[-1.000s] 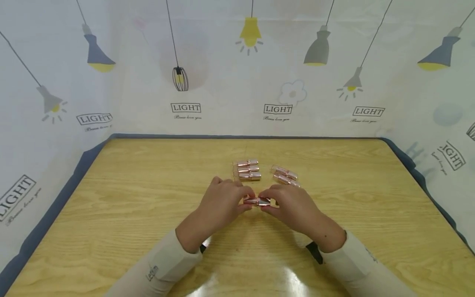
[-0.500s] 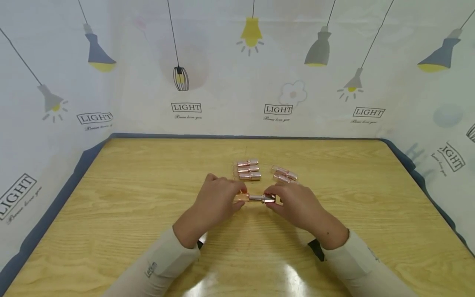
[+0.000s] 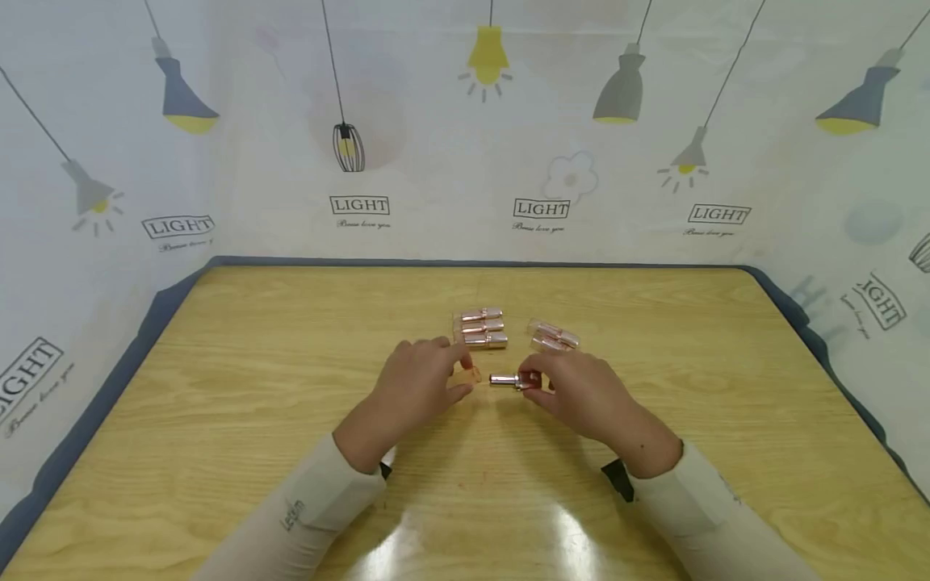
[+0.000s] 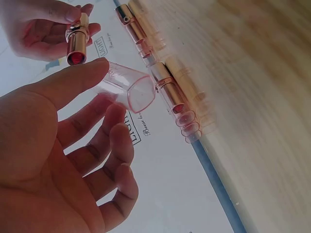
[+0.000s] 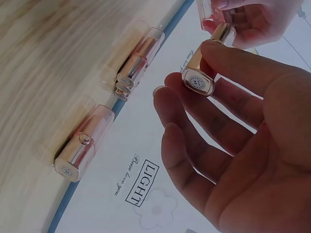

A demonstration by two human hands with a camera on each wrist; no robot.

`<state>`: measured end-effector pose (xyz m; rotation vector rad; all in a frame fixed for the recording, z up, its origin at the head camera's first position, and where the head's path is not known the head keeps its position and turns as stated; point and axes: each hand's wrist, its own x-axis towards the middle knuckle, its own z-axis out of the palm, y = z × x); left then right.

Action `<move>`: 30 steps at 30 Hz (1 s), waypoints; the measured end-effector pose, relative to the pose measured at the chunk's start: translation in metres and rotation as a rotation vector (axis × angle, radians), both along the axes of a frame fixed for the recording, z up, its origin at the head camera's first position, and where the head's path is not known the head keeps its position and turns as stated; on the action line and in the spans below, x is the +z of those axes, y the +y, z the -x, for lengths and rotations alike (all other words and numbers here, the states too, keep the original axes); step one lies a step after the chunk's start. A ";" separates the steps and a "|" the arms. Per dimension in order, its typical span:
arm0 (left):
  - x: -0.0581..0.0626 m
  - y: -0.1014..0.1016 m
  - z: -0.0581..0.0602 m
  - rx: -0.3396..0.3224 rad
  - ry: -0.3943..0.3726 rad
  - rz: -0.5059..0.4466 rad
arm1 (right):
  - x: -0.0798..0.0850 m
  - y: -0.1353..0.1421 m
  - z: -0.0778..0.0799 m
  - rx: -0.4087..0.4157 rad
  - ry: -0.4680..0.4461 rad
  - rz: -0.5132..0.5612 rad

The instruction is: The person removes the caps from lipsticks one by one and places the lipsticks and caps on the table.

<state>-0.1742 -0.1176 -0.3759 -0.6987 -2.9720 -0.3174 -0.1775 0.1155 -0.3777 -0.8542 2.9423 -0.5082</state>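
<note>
My left hand (image 3: 417,379) pinches a clear pinkish lipstick cap (image 4: 129,87) between thumb and fingers, its open rim showing in the left wrist view. Opposite it, my right hand (image 3: 584,395) pinches the rose-gold base of a lipstick (image 3: 504,380), whose bare metal tube points left toward the cap. A small gap separates tube and cap. In the left wrist view, red shows inside the tube's end. A round label marks the bottom of the lipstick base (image 5: 198,83) in the right wrist view.
Beyond my left hand, three capped lipsticks (image 3: 483,327) lie side by side on the wooden table (image 3: 291,347). Two more capped lipsticks (image 3: 555,332) lie slanted just past my right hand. A white printed backdrop (image 3: 450,161) surrounds the table's far and side edges.
The cap has come off the lipstick: my left hand has drawn it to the left, while my right hand has shifted slightly right with the base. The lipsticks on the table stay put.
</note>
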 end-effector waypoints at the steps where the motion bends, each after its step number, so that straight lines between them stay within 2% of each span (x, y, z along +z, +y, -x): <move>1: 0.000 0.000 0.000 0.000 -0.002 -0.004 | 0.000 0.000 0.000 -0.005 -0.003 0.002; 16: -0.002 -0.001 0.005 0.019 -0.088 -0.009 | 0.004 -0.001 0.001 -0.014 -0.007 0.032; 25: -0.002 -0.003 0.006 0.020 -0.094 -0.052 | 0.002 -0.003 0.002 -0.006 0.041 0.078; 30: -0.005 -0.004 0.007 0.020 -0.115 -0.058 | 0.001 -0.007 0.002 -0.014 0.020 0.117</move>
